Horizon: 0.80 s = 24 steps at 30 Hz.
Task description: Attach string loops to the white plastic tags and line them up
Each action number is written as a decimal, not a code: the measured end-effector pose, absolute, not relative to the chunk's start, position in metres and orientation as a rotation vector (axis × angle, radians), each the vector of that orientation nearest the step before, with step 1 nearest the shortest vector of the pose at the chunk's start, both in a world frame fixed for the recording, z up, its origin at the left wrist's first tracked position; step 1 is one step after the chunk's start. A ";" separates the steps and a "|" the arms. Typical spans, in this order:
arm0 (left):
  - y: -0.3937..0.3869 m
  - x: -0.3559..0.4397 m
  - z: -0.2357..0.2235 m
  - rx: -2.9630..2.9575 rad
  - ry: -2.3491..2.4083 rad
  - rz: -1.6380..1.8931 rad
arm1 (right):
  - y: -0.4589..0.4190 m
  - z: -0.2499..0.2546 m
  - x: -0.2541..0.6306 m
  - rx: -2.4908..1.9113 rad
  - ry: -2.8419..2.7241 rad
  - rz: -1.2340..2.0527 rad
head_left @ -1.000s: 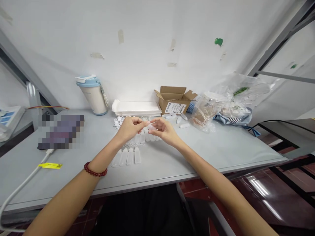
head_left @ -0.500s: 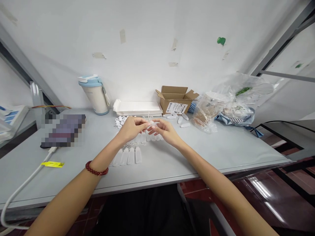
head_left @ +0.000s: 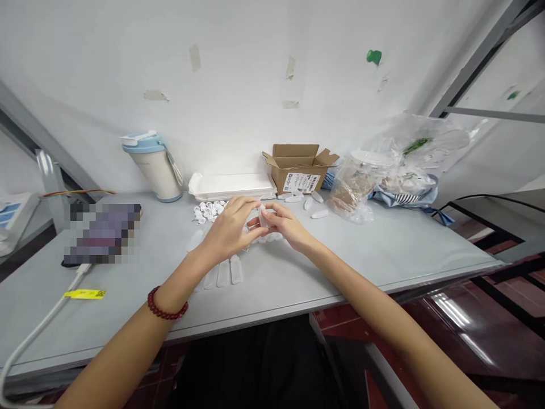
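Observation:
A small translucent plastic bottle [head_left: 263, 217] is held upright between my two hands above the table. My left hand [head_left: 232, 224] closes on it from the left, fingertips near its top and thumb near its base. From the other side, my right hand [head_left: 284, 222] grips it with thumb and fingers. Similar translucent bottles [head_left: 236, 269] lie in a row below my left hand, which partly covers them. More of them [head_left: 272, 237] lie just under my right hand. White caps [head_left: 208, 211] are heaped behind my left hand.
White flat trays [head_left: 232, 186] and an open cardboard box [head_left: 298, 170] stand along the wall. Several loose bottles [head_left: 319, 214] lie before the box. A tumbler [head_left: 155, 170] and a blurred-out phone-like device [head_left: 106, 233] are left; bagged items [head_left: 355, 187] are right.
A white string loop stood up from between my fingers half a second ago; now the bottle shows upright there. My left hand has turned, its fingers reaching over the bottle's top. The view has shifted slightly.

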<state>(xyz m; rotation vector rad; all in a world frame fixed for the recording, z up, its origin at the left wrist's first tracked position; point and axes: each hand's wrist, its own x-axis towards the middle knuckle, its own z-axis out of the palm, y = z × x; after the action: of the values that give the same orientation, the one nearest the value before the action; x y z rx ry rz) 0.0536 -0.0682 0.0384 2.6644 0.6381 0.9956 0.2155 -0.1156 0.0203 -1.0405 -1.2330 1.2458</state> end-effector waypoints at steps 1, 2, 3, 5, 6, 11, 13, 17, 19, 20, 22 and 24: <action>-0.068 0.053 0.038 2.697 0.623 0.987 | -0.116 0.020 0.215 -1.030 -1.232 1.260; -0.067 0.053 0.038 2.724 0.608 0.979 | -0.116 0.020 0.215 -1.018 -1.233 1.279; -0.067 0.052 0.039 2.746 0.595 0.969 | -0.116 0.020 0.215 -1.008 -1.235 1.299; -0.068 0.050 0.041 2.779 0.585 0.933 | -0.116 0.019 0.214 -1.000 -1.244 1.334; -0.069 0.049 0.043 2.790 0.596 0.905 | -0.116 0.019 0.213 -1.004 -1.255 1.350; -0.079 0.040 0.055 2.699 0.779 0.619 | -0.118 0.022 0.216 -1.118 -1.478 1.427; -0.084 0.036 0.059 2.652 0.795 0.445 | -0.119 0.023 0.218 -1.178 -1.614 1.467; -0.093 0.033 0.062 2.648 0.787 0.127 | -0.122 0.024 0.220 -1.192 -1.842 1.614; -0.094 0.031 0.060 2.623 0.793 0.035 | -0.123 0.024 0.219 -1.206 -1.899 1.668; -0.094 0.031 0.059 2.605 0.791 0.004 | -0.123 0.023 0.218 -1.219 -1.907 1.680; -0.093 0.030 0.057 2.574 0.778 -0.033 | -0.124 0.022 0.217 -1.240 -1.910 1.693; -0.091 0.029 0.054 2.559 0.763 -0.054 | -0.124 0.020 0.216 -1.251 -1.910 1.707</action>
<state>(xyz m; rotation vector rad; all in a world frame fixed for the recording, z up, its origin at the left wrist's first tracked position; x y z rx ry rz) 0.0291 -0.0913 0.0545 2.5593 0.7632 -0.0540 0.2157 -0.1235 0.0205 -1.2512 -1.9096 1.7069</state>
